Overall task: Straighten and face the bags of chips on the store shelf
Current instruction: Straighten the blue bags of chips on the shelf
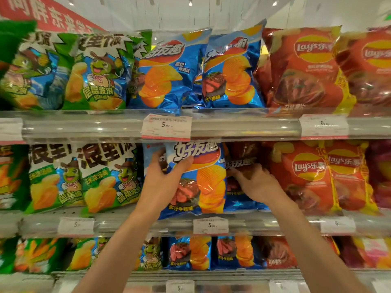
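Blue chip bag (203,182) standing on the middle shelf (254,224), near the centre of the view, leaning a little with its top tipping toward 11 o'clock and its lower edge hanging over the shelf lip. Left hand (164,176) gripping that bag at its upper left corner, thumb lying across the front below the white lettering, fingers (155,157) curling round the bag's left edge behind it. Right hand (257,183) reaching in at 3 o'clock of the bag, fingers bent and pressing into a second blue bag (241,166) set further back in shadow; blurred, so not possible to tell whether pinching it or only pushing. Green chip bags (84,178) standing at 9 o'clock on the same shelf, red chip bags (313,176) at 3 o'clock, touching their neighbours. White price tag (210,226) clipped on the shelf rail at 6 o'clock of the held bag, another price tag (166,126) on the upper shelf rail at 12 o'clock. More blue bags (196,68) sitting on the upper shelf directly above, tilting toward each other, flanked again by green at 9 o'clock and red at 3 o'clock. Further bags showing on the lower shelf at 6 o'clock.
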{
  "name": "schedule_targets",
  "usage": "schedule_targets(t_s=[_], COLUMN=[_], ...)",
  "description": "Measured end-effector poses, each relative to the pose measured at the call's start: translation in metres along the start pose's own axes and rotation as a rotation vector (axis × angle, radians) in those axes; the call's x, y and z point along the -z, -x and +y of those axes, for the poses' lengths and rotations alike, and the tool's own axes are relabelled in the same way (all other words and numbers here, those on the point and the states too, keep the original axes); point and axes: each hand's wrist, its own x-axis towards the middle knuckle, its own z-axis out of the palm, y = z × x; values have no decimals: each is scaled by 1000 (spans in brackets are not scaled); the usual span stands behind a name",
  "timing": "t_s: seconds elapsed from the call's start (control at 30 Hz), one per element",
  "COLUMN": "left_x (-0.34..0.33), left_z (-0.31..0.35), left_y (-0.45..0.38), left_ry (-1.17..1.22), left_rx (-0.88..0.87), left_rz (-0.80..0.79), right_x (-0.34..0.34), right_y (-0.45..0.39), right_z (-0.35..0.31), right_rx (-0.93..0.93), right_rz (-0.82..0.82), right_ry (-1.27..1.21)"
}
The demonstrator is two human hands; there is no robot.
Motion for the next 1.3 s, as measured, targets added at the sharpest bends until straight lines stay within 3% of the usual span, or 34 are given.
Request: schedule_targets(t_s=[0.13,0.5,0.67,0.83,0.9,1.0,1.07,1.3], left_x=[20,36,32,16,-2,-36,-59,-96], left_z=[-6,-14,-11,-12,-12,-8,-8,-34], left_y=[-3,-6,0,4,4,2,-2,12], left_ry=[1,10,-2,-9,-33,-33,-30,-185], left_rx=[14,54,54,23,1,-15,-42,-81], left_rz=[38,76,80,48,14,-22,-42,-127], right_x=[-14,-31,-42,-11,5,17,15,-19], right_y=[-2,-12,-32,-20,-6,6,5,9], right_z=[-6,-22,-22,-4,1,7,11,32], right_rx=[-30,260,167,237,270,261,253,191], right_rz=[-27,422,136,131,51,-49,-57,161], right_ry=[134,-222,-298,-572,-731,-742,-757,-618])
